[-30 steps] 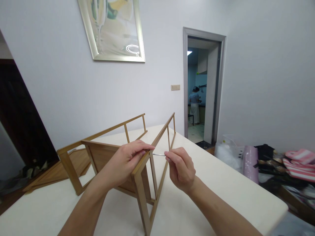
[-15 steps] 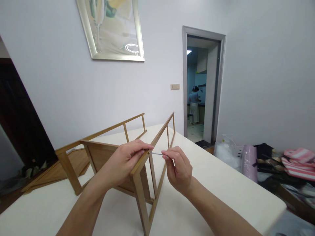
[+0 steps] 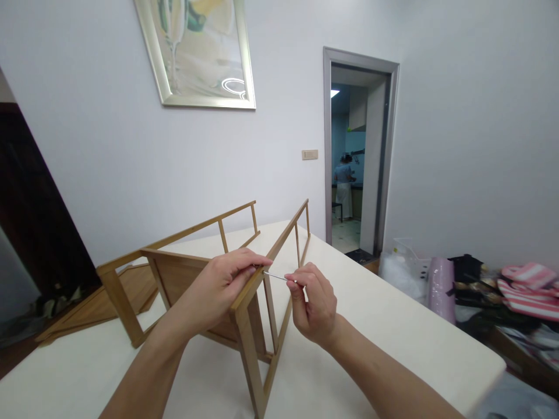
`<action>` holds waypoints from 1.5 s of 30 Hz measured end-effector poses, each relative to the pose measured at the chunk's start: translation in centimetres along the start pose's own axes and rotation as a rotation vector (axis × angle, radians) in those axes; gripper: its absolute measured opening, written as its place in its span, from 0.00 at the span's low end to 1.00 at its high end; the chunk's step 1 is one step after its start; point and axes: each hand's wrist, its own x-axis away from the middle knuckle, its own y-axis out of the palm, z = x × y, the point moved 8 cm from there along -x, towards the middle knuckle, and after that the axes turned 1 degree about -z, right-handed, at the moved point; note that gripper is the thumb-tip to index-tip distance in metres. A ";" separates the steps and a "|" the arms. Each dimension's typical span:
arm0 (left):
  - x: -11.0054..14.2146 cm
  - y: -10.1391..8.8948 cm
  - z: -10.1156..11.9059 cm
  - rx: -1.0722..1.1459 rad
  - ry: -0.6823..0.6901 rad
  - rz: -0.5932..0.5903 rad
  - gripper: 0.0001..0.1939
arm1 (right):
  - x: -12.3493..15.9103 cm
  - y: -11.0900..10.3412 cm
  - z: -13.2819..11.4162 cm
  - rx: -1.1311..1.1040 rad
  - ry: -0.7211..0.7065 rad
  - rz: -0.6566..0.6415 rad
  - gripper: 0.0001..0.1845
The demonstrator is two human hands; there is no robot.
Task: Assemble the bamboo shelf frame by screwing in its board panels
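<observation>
A light wooden frame rack (image 3: 183,279) lies tipped on the white table (image 3: 393,337) in front of me. My left hand (image 3: 222,288) wraps over the top rail of its near side frame, fingers closed on the wood. My right hand (image 3: 312,302) pinches a thin metal tool (image 3: 275,276), perhaps a hex key, whose tip meets the rail just under my left fingertips.
A framed picture (image 3: 201,52) hangs on the wall. An open doorway (image 3: 356,157) shows a person standing far off in another room. Bags, a pink roll (image 3: 441,285) and striped cloth (image 3: 530,282) lie heaped beyond the table's right edge. A dark opening is at left.
My right hand has slid left along the metal tool, closer to the rail, and tilted down a little. My left hand and the rack have stayed put.
</observation>
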 end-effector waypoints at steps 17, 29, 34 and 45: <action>-0.1 0.1 -0.2 0.010 -0.017 -0.010 0.16 | -0.8 -0.4 -0.9 0.100 -0.194 -0.058 0.21; 0.0 0.1 0.0 0.012 -0.007 -0.019 0.16 | -0.8 -0.5 0.0 -0.145 0.018 -0.047 0.16; 0.0 0.0 0.0 0.018 -0.008 -0.015 0.15 | -1.1 -0.7 -0.3 -0.225 0.163 -0.021 0.17; 0.0 0.1 0.2 0.009 -0.003 -0.034 0.16 | 0.9 2.8 4.0 -1.054 1.111 0.025 0.08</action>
